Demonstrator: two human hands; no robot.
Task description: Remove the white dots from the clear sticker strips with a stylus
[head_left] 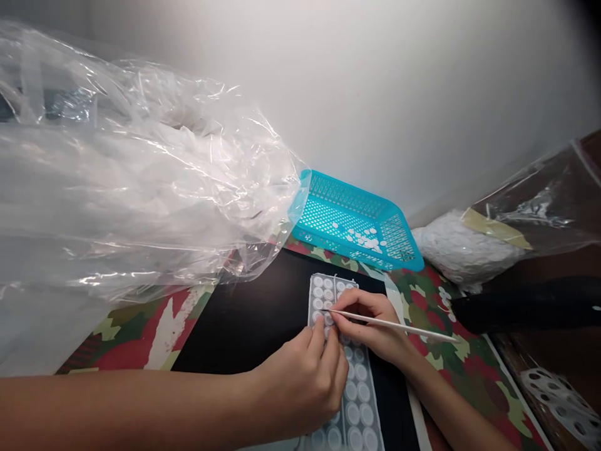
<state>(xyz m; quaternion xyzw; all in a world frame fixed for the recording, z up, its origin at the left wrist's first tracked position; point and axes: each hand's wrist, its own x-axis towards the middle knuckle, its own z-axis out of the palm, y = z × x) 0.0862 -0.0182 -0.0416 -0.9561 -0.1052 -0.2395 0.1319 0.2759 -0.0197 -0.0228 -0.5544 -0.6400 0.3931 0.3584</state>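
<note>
A thin white stick (399, 326) with a fine dark tip is pinched in my right hand (370, 316). Its tip points left, over a translucent sheet (353, 374) with rows of round white discs in it. My left hand (305, 379) rests over the sheet's left side, fingers bent and close together, their tips beside the stick's tip. What those fingertips hold, if anything, is hidden. Under the sheet lies a black mat (253, 313).
Behind the mat, a blue perforated basket (399, 241) holds loose white discs (370, 243). A large clear plastic bag (141, 181) bulges in from the left, overlapping the basket's edge. At right are a filled bag (469, 247) and a patterned cloth (488, 376).
</note>
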